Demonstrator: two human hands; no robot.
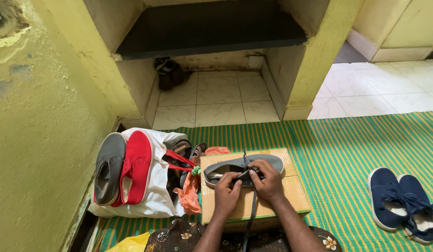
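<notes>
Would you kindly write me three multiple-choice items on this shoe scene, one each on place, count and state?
1. Where does the grey shoe rest?
A. on the cardboard box
B. on the white tiles
C. inside the white bag

2. How many navy shoes lie on the striped mat?
A. one
B. two
C. four

3. What are the left hand and right hand doing?
A. resting flat on the mat
B. gripping the red shoe
C. pinching the grey shoe's lace

Answers: 1 A, the shoe lies on the box top; 2 B, a pair sits side by side; 3 C, both hands' fingers close on the lace.
</notes>
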